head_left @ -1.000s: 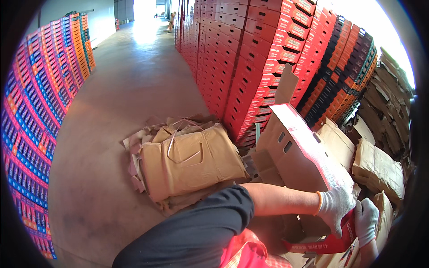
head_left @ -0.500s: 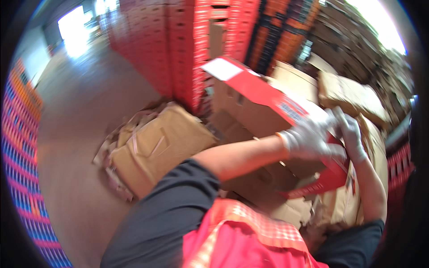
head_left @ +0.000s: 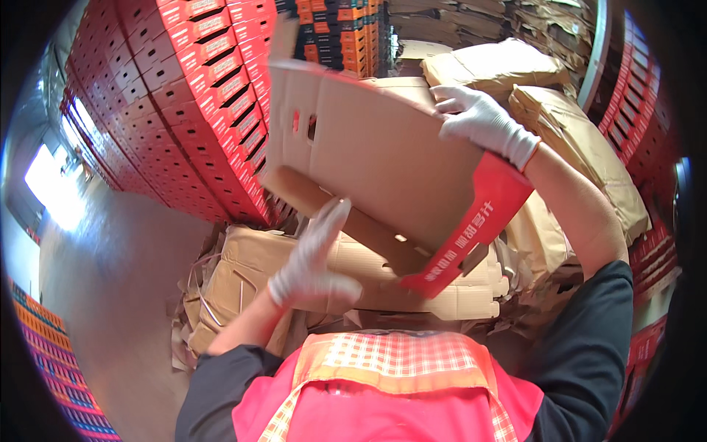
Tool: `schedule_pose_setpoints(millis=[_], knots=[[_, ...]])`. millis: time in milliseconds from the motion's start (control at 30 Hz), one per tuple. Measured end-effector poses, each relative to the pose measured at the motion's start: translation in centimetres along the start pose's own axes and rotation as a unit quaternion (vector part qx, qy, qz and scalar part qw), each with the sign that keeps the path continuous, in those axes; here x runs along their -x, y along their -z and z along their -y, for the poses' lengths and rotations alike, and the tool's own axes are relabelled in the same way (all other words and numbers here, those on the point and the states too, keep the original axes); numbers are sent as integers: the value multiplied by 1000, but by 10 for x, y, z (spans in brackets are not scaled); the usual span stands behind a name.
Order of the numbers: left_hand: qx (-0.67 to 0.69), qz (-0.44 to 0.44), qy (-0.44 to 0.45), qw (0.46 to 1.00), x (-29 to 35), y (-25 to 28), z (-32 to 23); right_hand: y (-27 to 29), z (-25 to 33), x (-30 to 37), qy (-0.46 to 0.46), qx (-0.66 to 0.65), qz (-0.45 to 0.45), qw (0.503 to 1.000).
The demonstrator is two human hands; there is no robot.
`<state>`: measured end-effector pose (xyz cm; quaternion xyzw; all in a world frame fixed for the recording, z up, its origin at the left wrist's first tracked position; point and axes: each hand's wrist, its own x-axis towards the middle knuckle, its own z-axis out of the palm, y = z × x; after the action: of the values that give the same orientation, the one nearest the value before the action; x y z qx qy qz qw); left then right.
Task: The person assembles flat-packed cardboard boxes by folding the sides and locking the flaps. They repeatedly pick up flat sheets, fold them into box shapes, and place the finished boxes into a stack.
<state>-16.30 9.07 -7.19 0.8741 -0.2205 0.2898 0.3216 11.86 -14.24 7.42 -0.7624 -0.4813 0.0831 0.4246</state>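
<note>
A partly folded cardboard box (head_left: 398, 140), plain brown inside and red outside, is held up tilted in front of me. My right hand (head_left: 482, 124), in a white glove, grips its far right edge, with the fingers over the rim. A red end panel with white print (head_left: 464, 236) stands up on the box's right side. My left hand (head_left: 315, 259), also gloved, is open beside the box's near left flap, its thumb apart from the fingers. Its fingertips overlap the flap in the picture; whether they touch it I cannot tell. Flat brown cardboard sheets (head_left: 434, 298) lie under the box.
Tall stacks of red boxes (head_left: 169, 96) rise at the left. Orange and black boxes (head_left: 339, 37) stand at the back. Paper-wrapped bundles (head_left: 501, 66) lie behind and to the right, with piled cardboard (head_left: 545, 26) beyond them. Floor (head_left: 125, 280) stretches along the left.
My left hand has come off the box's right end and moved left to its near flap. My right hand has shifted to the far edge. The box has turned, and my view has swung right.
</note>
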Motion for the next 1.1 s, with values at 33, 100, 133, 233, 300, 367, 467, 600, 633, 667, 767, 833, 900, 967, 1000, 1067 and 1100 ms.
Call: schedule_pose_setpoints(millis=[33, 100, 133, 233, 300, 367, 467, 600, 633, 667, 767, 833, 900, 967, 1000, 1067, 1100], knots=[[-39, 38, -2, 998, 26, -8, -7, 16, -12, 1, -60, 25, -17, 998], [-108, 6, -5, 994, 54, -7, -13, 22, -41, 20, -72, -35, -25, 996], [-105, -31, 11, 994, 56, -7, -13, 15, -55, 32, -134, -174, -32, 975], [-71, -170, -32, 982, 17, -10, -14, -69, -118, 86, -275, -385, -115, 873], [-112, -104, -28, 988, -30, -14, -25, -115, -156, 109, -292, -411, -148, 851], [-55, -48, -68, 995, -77, -40, -42, -113, -176, 113, -257, -415, -196, 851], [-60, -63, -107, 990, -120, -72, -54, -56, -161, 102, -117, -334, -302, 885], [-12, -192, -121, 974, -143, -115, -55, 1, -69, 102, 86, -181, -384, 901], [0, -229, -119, 966, -145, -122, -54, 4, -43, 105, 114, -193, -387, 894], [4, -241, -109, 964, -146, -128, -52, -1, -19, 108, 147, 2, -281, 948], [60, -266, -102, 957, -144, -143, -52, -10, 34, 106, -47, 148, -47, 987], [45, -291, -53, 954, -137, -150, -51, -13, 51, 93, -110, 145, 2, 983], [72, -286, 0, 956, -128, -156, -50, -11, 56, 79, -166, 103, 62, 979], [163, -207, 91, 960, -122, -162, -48, -13, 52, 65, -160, 67, 90, 981], [213, -169, 136, 952, -120, -165, -48, -17, 48, 59, -206, 77, 110, 969], [195, -182, 130, 955, -118, -169, -47, -32, 39, 50, 19, 225, 84, 970], [161, -160, 135, 964, -117, -171, -48, -40, 36, 48, 121, 265, 65, 954]])
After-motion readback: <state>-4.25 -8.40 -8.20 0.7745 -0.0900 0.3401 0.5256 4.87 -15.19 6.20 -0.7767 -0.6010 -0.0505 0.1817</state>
